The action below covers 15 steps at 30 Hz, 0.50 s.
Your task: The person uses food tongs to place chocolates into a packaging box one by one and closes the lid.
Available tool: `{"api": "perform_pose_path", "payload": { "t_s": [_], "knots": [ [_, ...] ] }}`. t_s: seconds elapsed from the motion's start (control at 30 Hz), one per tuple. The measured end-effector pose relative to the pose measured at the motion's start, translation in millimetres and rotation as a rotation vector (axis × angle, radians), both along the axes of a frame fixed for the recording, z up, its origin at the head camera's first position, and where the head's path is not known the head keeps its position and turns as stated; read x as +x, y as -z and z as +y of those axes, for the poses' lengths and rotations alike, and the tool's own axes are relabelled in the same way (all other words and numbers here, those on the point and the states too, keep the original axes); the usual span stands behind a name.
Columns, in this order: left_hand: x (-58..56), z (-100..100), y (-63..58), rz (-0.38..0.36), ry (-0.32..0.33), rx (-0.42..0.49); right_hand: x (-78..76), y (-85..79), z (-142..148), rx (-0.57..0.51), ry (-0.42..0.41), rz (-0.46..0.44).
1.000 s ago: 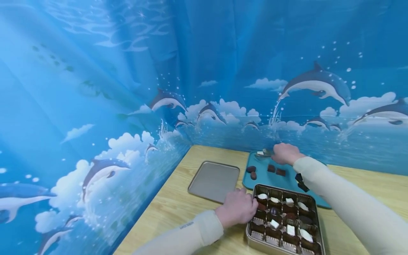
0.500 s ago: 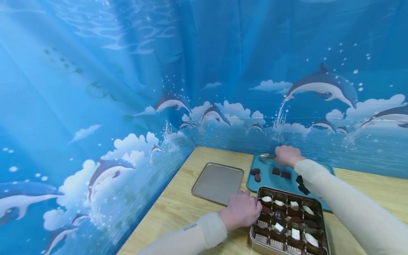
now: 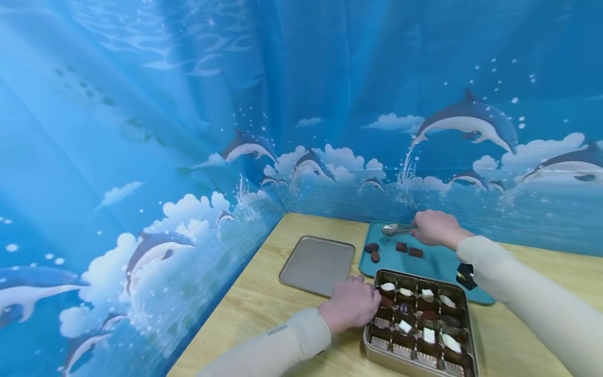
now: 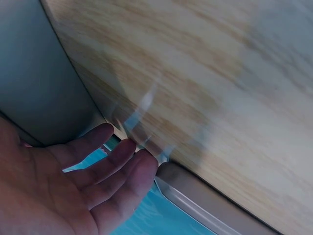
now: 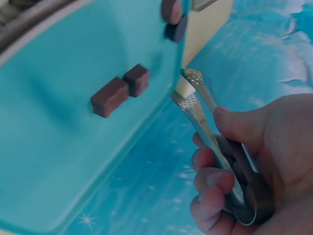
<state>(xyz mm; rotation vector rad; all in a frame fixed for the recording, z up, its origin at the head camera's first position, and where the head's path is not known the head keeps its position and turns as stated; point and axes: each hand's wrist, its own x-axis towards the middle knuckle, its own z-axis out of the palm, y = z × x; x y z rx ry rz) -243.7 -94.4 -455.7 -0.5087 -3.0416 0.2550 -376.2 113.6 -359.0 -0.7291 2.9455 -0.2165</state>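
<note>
My right hand (image 3: 438, 228) grips small metal tongs (image 5: 215, 147) over the far left part of a teal tray (image 3: 438, 262). Between the perforated tips sits a white piece (image 5: 185, 88); whether it is off the tray I cannot tell. Two dark square chocolates (image 3: 408, 250) and two rounded brown ones (image 3: 372, 252) lie on the tray. In the head view, my left hand (image 3: 352, 303) touches the left rim of a divided tin (image 3: 372, 356). Its fingers (image 4: 117, 159) look loosely extended in the left wrist view. White and dark chocolates occupy many of the tin's compartments.
A flat grey metal lid (image 3: 317, 264) lies on the wooden table (image 3: 249, 314) left of the teal tray, close to my left fingers. Dolphin-printed blue curtains (image 3: 330, 104) stand right behind the table's back and left edges.
My right hand and the tongs have shifted a little to the right, and the tongs' tips now stand around the white piece. The left hand stays at the tin.
</note>
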Motion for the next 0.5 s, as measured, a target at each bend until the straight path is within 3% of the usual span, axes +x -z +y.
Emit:
{"api": "perform_pose_path", "payload": {
  "t_s": [0.2, 0.5],
  "knots": [
    [-0.1, -3, -1.6, -0.003, 0.02, -0.045, 33.9, -16.3, 6, -0.007, -0.051, -0.009],
    [0.6, -2, -2.2, 0.023, 0.102, -0.113, 98.0, -32.7, 18, -0.044, -0.144, -0.009]
  ]
}}
